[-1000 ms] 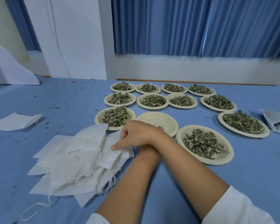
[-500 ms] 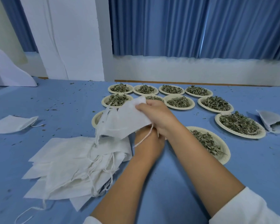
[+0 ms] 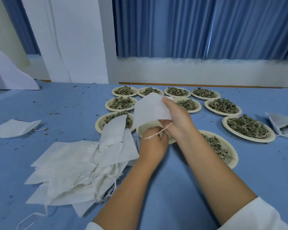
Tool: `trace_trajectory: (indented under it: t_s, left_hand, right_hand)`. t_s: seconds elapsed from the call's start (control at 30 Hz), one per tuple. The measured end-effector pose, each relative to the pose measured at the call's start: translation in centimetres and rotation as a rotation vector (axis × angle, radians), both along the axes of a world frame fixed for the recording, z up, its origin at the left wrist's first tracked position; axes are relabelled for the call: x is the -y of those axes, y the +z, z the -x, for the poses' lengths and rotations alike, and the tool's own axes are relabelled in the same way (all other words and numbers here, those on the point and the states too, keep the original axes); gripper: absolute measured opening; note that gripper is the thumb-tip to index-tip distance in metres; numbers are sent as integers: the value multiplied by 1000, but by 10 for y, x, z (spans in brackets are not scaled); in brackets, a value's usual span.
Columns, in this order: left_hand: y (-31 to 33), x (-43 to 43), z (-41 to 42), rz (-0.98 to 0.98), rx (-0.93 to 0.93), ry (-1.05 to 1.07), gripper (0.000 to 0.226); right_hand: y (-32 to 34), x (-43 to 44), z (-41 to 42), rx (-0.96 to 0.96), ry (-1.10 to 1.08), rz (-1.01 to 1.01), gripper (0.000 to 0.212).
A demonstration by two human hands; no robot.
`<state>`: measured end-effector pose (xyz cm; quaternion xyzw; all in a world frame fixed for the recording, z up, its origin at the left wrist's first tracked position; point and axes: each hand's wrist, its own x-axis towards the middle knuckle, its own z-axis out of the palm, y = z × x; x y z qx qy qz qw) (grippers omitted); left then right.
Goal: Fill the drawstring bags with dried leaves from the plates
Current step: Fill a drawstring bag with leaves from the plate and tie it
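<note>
Nearest in, low on the left of the blue table (image 3: 178,193), sits the heap of empty drawstring bags (image 3: 70,170), flat and overlapping, with cords trailing. Just beyond it, the left hand (image 3: 152,145) shows us its back, fingers tucked under and out of sight. Whether it nips the drawstring (image 3: 158,133) draped across its knuckles, I cannot tell. Above it, the right hand (image 3: 178,120) pinches one bag (image 3: 150,112) by its edge, thumb on top, holding it in the air over the empty plate (image 3: 142,131). That's the task's bag, picked up and, by my reading, not yet opened.

To do this well, find the mouth, work fingers of both hands in and spread it wide. Keep the cord clear of the opening. Hold the bag low over a plate so crumbs drop back there rather than on the cloth.

Now the count, front to back. Bags: one in hand, one lone flat bag (image 3: 15,128) out left and one part-filled bag (image 3: 283,125) at the far right. The heap is too overlapped to count. Plates: one empty, plus ten plates of dried leaves (image 3: 224,125), three in the near row, three in the middle and four along the back. The raised bag may hide another.
</note>
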<state>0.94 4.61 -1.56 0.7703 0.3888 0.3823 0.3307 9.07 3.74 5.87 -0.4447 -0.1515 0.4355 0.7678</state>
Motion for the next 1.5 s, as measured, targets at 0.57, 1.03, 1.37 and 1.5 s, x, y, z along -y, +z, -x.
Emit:
trace_trajectory:
  t_s: [0.57, 1.03, 1.37, 1.5]
  left_hand:
    - [39, -10, 54, -422, -377, 553, 38]
    - [23, -16, 112, -289, -266, 342, 35]
    - [17, -11, 102, -180, -543, 166, 49]
    - [14, -14, 101, -198, -567, 206, 44]
  right_hand:
    - [-24, 8, -27, 21, -91, 4, 6]
    - [-29, 8, -24, 45, -42, 54, 10]
    - [-29, 10, -26, -7, -54, 66, 8]
    - [-31, 9, -28, 2, -58, 85, 8]
